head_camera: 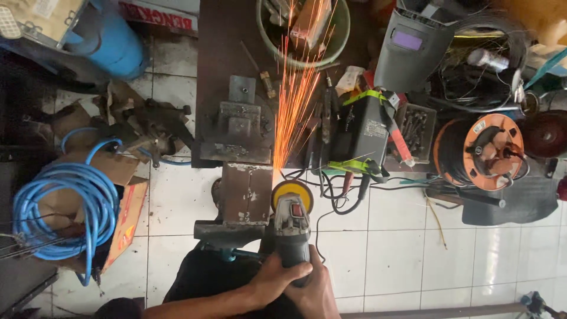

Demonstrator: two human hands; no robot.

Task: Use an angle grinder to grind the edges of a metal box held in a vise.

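A grey angle grinder [292,223] with a yellow disc [293,192] is pressed against the right edge of a rusty rectangular steel block [245,192]. The block sits in front of a heavy bench vise [237,127] at the edge of a dark workbench [218,53]. Orange sparks [295,100] stream away from the disc across the bench. My left hand [277,276] wraps the grinder's body from the left. My right hand [319,290] grips its rear end from the right. Both hands touch each other on the tool.
A coiled blue hose [65,207] lies on cardboard at the left, below a blue gas cylinder [112,41]. On the bench are a green bucket [333,41], a black welding machine [366,133] and a welding helmet [413,47]. An orange cable reel [487,150] stands at the right. Cables trail over the white floor tiles [413,248].
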